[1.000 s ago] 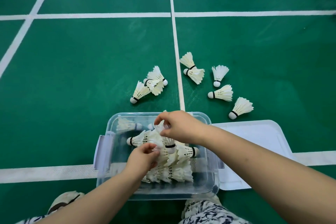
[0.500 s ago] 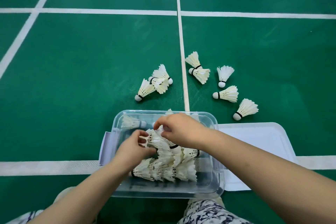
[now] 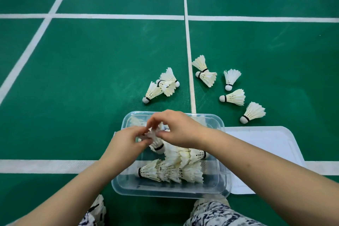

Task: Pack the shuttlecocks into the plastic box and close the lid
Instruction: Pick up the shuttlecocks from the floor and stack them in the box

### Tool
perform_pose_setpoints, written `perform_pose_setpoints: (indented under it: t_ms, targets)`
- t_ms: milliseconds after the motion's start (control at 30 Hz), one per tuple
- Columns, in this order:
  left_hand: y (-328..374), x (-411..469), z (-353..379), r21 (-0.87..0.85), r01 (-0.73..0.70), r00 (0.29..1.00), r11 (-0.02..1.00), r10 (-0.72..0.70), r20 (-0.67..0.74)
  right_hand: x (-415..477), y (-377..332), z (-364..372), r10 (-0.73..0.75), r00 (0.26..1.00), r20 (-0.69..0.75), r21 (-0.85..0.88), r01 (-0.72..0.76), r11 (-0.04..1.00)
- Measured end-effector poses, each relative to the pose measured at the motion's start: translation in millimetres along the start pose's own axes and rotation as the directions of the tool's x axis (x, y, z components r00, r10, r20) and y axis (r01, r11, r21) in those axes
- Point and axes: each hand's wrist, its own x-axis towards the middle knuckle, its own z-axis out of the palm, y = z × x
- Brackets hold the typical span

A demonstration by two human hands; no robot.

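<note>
Left hand [image 3: 126, 143] rose to join right hand [image 3: 176, 128] gripping shuttlecock [image 3: 153, 136].

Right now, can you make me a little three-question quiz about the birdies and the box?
1. True or false: the lid is on the plastic box.
2. How many shuttlecocks lie loose on the green floor?
3. What do the left hand and right hand hold together: A) the lid, B) a shuttlecock, C) nothing?

Key: 1 false; 2 eight; 3 B.
</note>
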Motion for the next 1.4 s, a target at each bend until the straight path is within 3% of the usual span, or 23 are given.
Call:
perform_pose_setpoints:
  t_ms: [100, 200, 367, 533, 700, 833, 967, 1100, 1400]
  targets:
    - [-4.4, -7.2, 1.6, 0.086, 0.092, 0.987, 0.992, -0.079, -0.143, 2.2, 1.6, -1.6, 0.014, 0.996, -0.088, -0.011, -0.015, 1.0]
    - [-6.4, -11.3, 11.3, 0.067, 0.168, 0.976, 0.984, -0.156, -0.15, 4.9, 5.9, -2.8, 0.064, 0.989, -0.131, 0.002, -0.064, 0.998]
    - [-9.8, -4.9, 39.7, -0.078, 0.254, 0.965, 0.964, -0.258, -0.049, 5.5, 14.5, 4.6, 0.108, 0.989, -0.099, 0.0, -0.108, 0.994]
    - [-15.2, -0.9, 63.0, -0.08, 0.364, 0.931, 0.928, -0.363, 0.03, 2.2, 17.6, 7.1, 0.146, 0.986, -0.083, 0.026, -0.144, 0.989]
    - [-19.9, -0.2, 72.3, -0.469, 0.518, 0.855, 0.715, -0.452, 0.256, -0.4, 18.1, 8.6, 0.161, 0.985, -0.055, 0.028, -0.16, 0.987]
    - [-20.4, 1.5, 75.1, -0.448, 0.537, 0.842, 0.715, -0.422, 0.336, -1.4, 20.6, 7.1, 0.197, 0.977, -0.08, 0.033, -0.195, 0.98]
    - [-20.3, 2.9, 70.1, -0.301, 0.499, 0.858, 0.813, -0.414, 0.303, -4.3, 22.9, 11.4, 0.218, 0.974, -0.06, 0.036, -0.216, 0.976]
    - [-13.7, 1.5, 51.7, -0.098, 0.397, 0.91, 0.913, -0.378, 0.17, -12.1, 20.9, 12.1, 0.227, 0.972, -0.056, 0.025, -0.226, 0.974]
    - [20.1, 26.0, -3.2, -0.002, 0.087, 0.986, 0.996, -0.087, -0.145, -7.1, -1.2, -14.7, 0.179, 0.974, -0.142, -0.071, -0.19, 0.979]
